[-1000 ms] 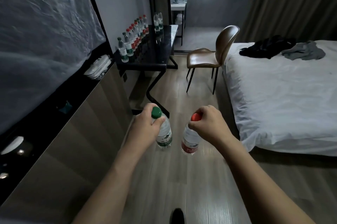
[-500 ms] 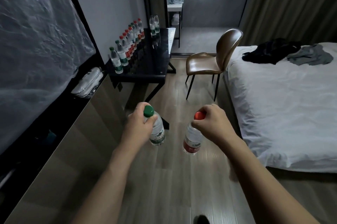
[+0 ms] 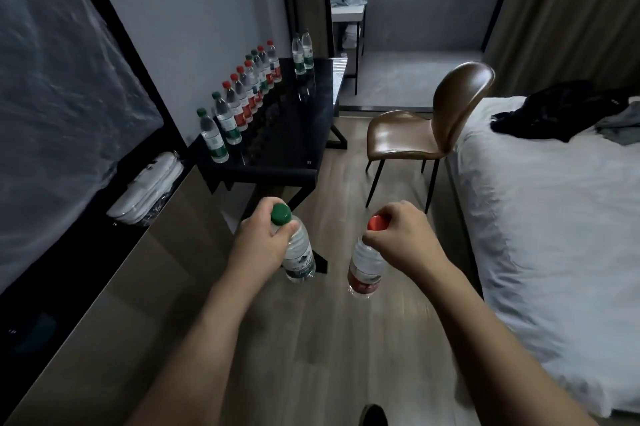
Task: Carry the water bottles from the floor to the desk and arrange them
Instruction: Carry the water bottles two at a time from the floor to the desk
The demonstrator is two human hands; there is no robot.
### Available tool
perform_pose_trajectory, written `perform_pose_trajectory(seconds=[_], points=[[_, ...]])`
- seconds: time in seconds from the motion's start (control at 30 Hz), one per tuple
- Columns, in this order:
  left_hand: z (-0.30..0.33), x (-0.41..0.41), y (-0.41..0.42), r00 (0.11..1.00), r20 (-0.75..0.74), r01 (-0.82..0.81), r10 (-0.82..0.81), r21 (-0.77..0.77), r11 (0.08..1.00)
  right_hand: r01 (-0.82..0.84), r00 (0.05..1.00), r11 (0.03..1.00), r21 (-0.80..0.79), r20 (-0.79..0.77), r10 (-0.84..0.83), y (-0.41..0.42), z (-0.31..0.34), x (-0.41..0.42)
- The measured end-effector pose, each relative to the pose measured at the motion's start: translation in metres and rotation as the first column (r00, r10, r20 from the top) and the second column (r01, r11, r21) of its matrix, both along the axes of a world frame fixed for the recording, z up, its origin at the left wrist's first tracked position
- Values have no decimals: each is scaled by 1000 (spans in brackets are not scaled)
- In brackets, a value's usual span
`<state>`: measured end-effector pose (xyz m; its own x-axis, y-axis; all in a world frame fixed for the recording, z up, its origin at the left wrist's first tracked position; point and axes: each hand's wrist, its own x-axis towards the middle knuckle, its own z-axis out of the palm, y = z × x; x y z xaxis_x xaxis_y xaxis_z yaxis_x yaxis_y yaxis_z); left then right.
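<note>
The left hand point(image 3: 258, 245) grips a green-capped bottle point(image 3: 298, 257) at its neck; the right hand point(image 3: 401, 238) pinches a red-capped bottle point(image 3: 365, 268) just under the cap. Both hang upright above the floor point(image 3: 311, 339), apart from each other.

The desk point(image 3: 277, 134) lies ahead and to the left, its long axis running away from the person along the wall. A row of bottles point(image 3: 242, 100) stands along its wall edge, with two more at the far end. The near end of the row, by the desk's near left corner, is closest, and the left hand is the nearer one to it.

Against the earlier frames, the desk sits larger and lower in view, so the person has walked closer. The grips are unchanged.
</note>
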<state>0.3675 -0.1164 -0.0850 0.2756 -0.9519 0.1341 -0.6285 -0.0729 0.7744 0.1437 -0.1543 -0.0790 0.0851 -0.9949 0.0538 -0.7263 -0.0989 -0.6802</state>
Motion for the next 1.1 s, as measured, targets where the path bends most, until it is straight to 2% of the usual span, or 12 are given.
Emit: perform_pose_trajectory(seconds=[0.1, 0.27, 0.43, 0.7, 1.1], points=[[6, -3, -50, 1000, 28, 3, -3, -2, 1000, 1, 1000, 1000, 0, 17, -1, -48, -1, -7], [14, -5, -124, 1000, -13, -20, 19, -45, 999, 8, 1000, 1000, -18, 14, -7, -121, 6, -17], [14, -1, -191, 999, -31, -12, 11, -20, 1000, 10, 1000, 1000, -2, 9, -10, -189, 10, -17], [-1, 13, -322, 997, -61, 51, -50, 12, 999, 7, 999, 1000, 26, -31, -7, -312, 5, 12], [3, 36, -491, 994, -57, 90, -92, -33, 995, 25, 998, 998, -55, -55, -28, -481, 30, 41]])
